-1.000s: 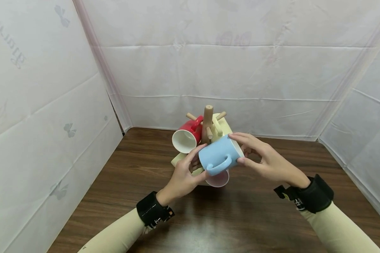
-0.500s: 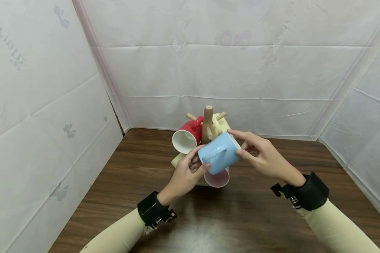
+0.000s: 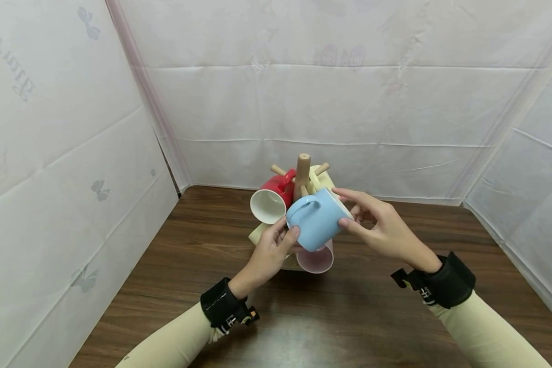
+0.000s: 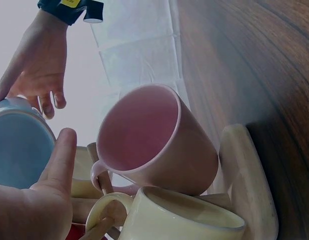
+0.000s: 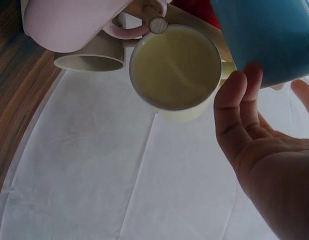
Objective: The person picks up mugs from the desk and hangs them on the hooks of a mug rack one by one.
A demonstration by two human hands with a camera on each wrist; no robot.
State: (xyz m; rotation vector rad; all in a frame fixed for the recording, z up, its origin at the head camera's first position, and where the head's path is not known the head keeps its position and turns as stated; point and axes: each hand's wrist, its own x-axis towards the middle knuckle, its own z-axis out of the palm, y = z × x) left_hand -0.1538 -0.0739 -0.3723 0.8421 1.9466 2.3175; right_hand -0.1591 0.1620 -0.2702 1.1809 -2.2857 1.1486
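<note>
A light blue mug (image 3: 322,222) is held tilted in the air between both hands, in front of a wooden mug rack (image 3: 303,171). My left hand (image 3: 264,258) grips its left end, thumb on the side below the handle. At the opposite end my right hand (image 3: 386,232) pinches the edge between thumb and index finger. The mug's handle points up and left in the head view. Behind it, the rack's lower pegs are partly hidden. In the right wrist view the blue mug (image 5: 269,40) sits above the curled fingers.
On the rack hang a red mug (image 3: 277,184) with a white inside, a pale yellow mug (image 3: 325,180) and a pink mug (image 3: 316,260). A cream mug (image 4: 179,215) shows low in the left wrist view. The dark wooden table (image 3: 202,245) meets white sheet walls (image 3: 326,112).
The blue mug has turned about its length, so its handle swings from the lower side to the upper left. The left thumb has shifted along it; the right hand has edged slightly left.
</note>
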